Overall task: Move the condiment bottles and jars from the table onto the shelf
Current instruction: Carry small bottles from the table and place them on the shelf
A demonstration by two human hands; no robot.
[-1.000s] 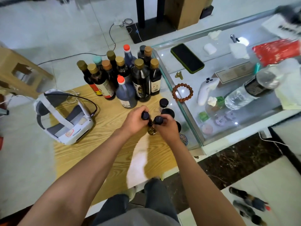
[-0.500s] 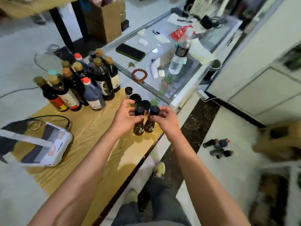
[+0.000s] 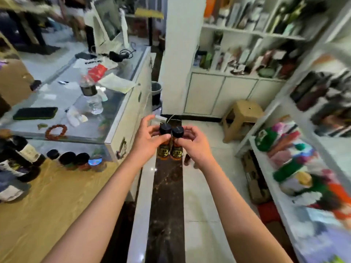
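Two small black-capped jars hang side by side in the air over the floor. My left hand point(image 3: 147, 138) grips the left jar point(image 3: 164, 147) near its cap, and my right hand point(image 3: 191, 142) grips the right jar point(image 3: 177, 149). Behind me to the left, the wooden table point(image 3: 47, 202) carries several small dark-lidded jars point(image 3: 76, 161) along its far edge and tall dark bottles point(image 3: 19, 156) at the left border. White shelves point(image 3: 266, 154) run along the right, blurred and packed with colourful goods.
A glass counter point(image 3: 114, 133) with a phone, a bead bracelet and a water bottle point(image 3: 91, 95) stands left of my hands. A tan stool point(image 3: 241, 118) sits on the tiled floor ahead, and a bin point(image 3: 156, 92) beside a white pillar.
Both hands lifted the two jars off the table and carried them right, out over the floor. My view swung from the table towards the shelves.
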